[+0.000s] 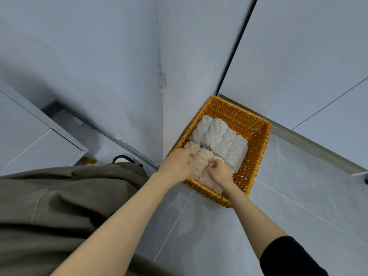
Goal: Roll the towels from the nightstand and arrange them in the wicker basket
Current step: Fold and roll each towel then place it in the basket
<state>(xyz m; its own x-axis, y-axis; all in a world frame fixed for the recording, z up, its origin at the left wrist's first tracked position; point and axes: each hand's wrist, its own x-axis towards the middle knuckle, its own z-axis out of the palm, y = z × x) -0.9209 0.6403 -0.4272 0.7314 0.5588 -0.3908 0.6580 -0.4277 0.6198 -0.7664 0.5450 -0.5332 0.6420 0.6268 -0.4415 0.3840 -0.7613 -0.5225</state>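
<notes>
Meanwhile, in the wicker basket (256, 154), the left hand (177, 162) curled over near-row beige towels (201, 158), the right hand (220, 172) pinched one; grey towels (221, 140) filled the far row.

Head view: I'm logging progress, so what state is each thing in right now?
wicker basket: upright, open-topped, holding towels.
grey towels: four, rolled, side by side in the far half.
beige towels: rolled, in the near half, under both hands.
left hand: fingers curled on beige towels.
right hand: fingers curled, pinching beige towels.
</notes>
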